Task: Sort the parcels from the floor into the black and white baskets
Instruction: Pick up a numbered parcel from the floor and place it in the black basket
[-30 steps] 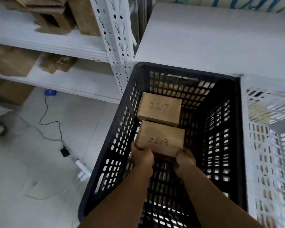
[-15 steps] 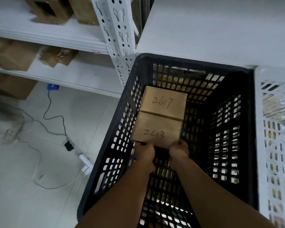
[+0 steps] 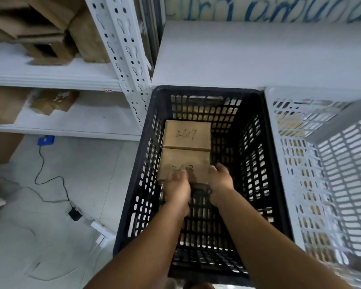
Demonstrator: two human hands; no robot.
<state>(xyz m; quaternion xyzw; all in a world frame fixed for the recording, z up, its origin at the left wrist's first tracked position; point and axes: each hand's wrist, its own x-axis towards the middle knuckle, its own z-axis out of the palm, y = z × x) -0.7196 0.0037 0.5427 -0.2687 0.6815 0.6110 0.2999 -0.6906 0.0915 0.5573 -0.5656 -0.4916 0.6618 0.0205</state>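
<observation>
— Two forearms reaching down over the near wall of the black basket [image 3: 138, 184]. Holding what?

— Parcel 2613 [image 3: 183, 160], low on the basket floor. Right grip [image 3: 220, 180] curled round the near right corner. Left grip [image 3: 178, 188] laid over the near edge, blurred. Clasping or merely resting, cannot tell.

— Why both at the near edge?

— Probably to steady it from the near side and slide it flush against the neighbour, with fingers kept out of the seam.

— And that neighbour?

— Parcel 2617 [image 3: 187, 134], lying flat, number up, touching 2613 along one long edge and close to the far wall. Both tucked toward the left wall, with bare mesh over the right half of the floor.

— Stage, at a guess?

— Setting down, nearly done. Letting go next, by the look of it.

— Beside the black one?

— White basket [image 3: 331, 163], just beside it on the right. Something tan glimpsed through the slots, perhaps parcels, too washed out to say.

— Further off?

— Left of the baskets, pale floor [image 3: 50, 205] with a black cable [image 3: 40, 170] trailing across. Beyond that, a white shelf [image 3: 81, 122] with brown cartons [image 3: 52, 101] on two levels.
</observation>
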